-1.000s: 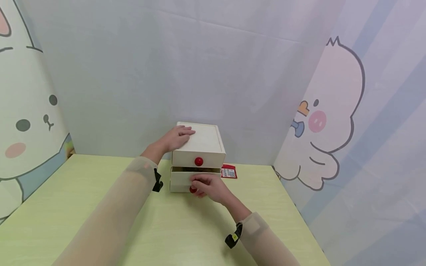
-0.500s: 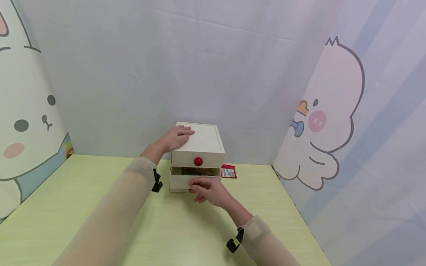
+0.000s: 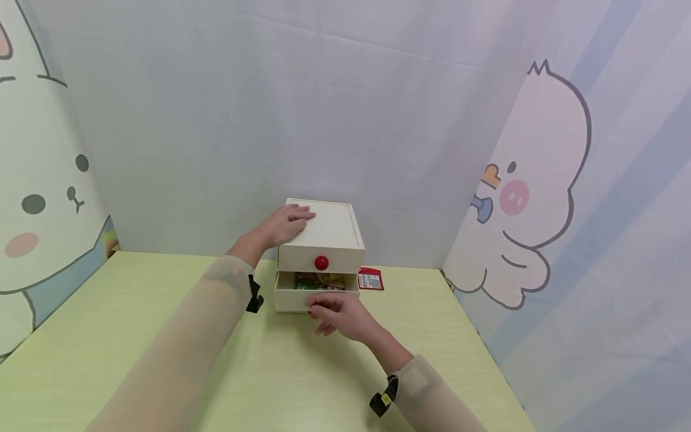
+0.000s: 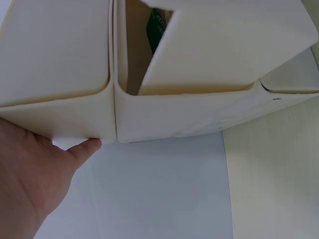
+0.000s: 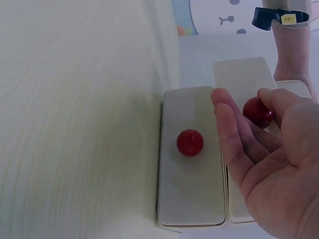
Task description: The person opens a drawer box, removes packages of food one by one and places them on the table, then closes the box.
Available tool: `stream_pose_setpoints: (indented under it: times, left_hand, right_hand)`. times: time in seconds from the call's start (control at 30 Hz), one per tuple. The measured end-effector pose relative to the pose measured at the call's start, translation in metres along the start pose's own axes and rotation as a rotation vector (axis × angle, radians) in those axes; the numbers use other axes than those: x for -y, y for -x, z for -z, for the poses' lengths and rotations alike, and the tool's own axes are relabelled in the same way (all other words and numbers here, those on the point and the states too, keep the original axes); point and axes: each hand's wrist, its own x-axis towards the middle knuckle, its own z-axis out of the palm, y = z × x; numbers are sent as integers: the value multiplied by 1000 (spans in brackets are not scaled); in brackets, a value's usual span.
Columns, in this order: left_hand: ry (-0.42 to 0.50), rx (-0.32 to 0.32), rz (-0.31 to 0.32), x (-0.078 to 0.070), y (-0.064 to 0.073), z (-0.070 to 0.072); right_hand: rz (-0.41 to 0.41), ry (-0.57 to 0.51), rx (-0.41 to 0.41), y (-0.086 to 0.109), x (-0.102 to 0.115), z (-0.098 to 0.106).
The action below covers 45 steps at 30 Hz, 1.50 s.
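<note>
A small cream drawer cabinet (image 3: 329, 225) stands against the curtain at the back. My left hand (image 3: 283, 225) rests on its top near the left edge, fingers laid over the lid and thumb against the side (image 4: 84, 149). My right hand (image 3: 345, 315) pinches a red knob (image 5: 258, 112) between thumb and fingers. The drawer (image 3: 288, 300) behind that knob is pulled part way out. Inside it lies a dark green and brown patterned item (image 3: 321, 281), partly hidden by the drawer front. The upper drawer, with its red knob (image 3: 321, 263), is closed.
Another closed drawer with a red knob (image 5: 190, 143) sits lowest, nearest the pale yellow-green table (image 3: 162, 336). Beside the cabinet on the right lies a red packet with a white label (image 3: 370, 279). A curtain with cartoon animals (image 3: 410, 120) encloses the table's back and sides.
The right hand has drawn the drawer further out toward the person, showing more of the patterned item inside. The left hand has stayed on the cabinet top.
</note>
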Motion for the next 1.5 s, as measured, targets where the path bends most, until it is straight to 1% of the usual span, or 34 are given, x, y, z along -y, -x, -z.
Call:
stream_pose_setpoints:
  times: [0.2,0.6,0.9,1.07,1.5]
  left_hand:
    - [5,-3,-4,1,0,0]
    - [-16,6,-2,2,-1,0]
    - [2,-4,-13,1,0,0]
    - [20,-7,-8,0,1,-1]
    - [4,-10,2,0,1,-1]
  right_hand:
    - [-8,12,10,5,2,0]
    - [-15,-1,29,13,4,-3]
    - [-31,-10,42,19,6,-3]
    - [-44,-18,40,21,6,-4]
    - [-48,-28,56,28,12,-5]
